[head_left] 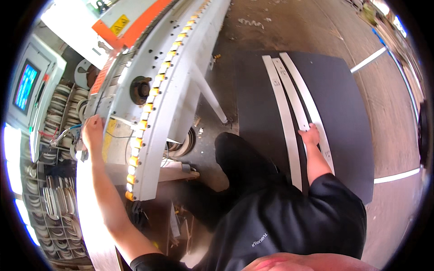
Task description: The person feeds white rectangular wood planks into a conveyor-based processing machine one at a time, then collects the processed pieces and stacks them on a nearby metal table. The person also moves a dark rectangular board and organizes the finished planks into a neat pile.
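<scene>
White middle strip, between the panel's side edges, is grasped by the right hand — likely pickup, needing level lifting; left hand's grip unclear.

White strips, a dark grey board, a white-and-orange machine.
Small dark marks dot the strips; the board is plain. Yellow and white alternate along the machine's rollers; the sign is yellow and black. The screen glows blue and green. The shirt is black with pale lettering; white lines stripe the brown floor.
</scene>
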